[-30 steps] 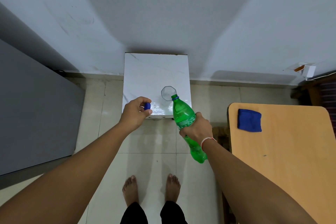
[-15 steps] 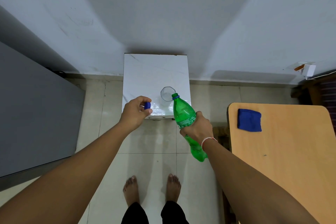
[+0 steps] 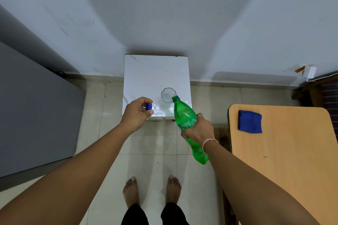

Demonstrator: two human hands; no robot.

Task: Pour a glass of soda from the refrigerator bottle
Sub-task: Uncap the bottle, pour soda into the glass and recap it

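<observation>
The right hand [image 3: 198, 129] has its fingers wrapped around the label band of the green soda bottle [image 3: 184, 117], which is tilted with its open neck toward eleven o'clock, the mouth right at the five o'clock edge of the glass [image 3: 167, 94]. The glass stands upright on the white counter [image 3: 146, 71], near its front edge, and looks empty, though clear glass from above makes that hard to tell. The left hand [image 3: 136, 113], at about nine o'clock from the glass, pinches the blue cap [image 3: 149, 106] between thumb and fingers.

The bottle is thin plastic and seems less than full (the liquid sits low in the base), so it should be light but will dent if squeezed; the grip around the middle suits a controlled tilt. The glass is light and fragile, and a knock from the bottle neck could tip it off the near edge. A slow pour should keep the fizz from foaming over.
</observation>
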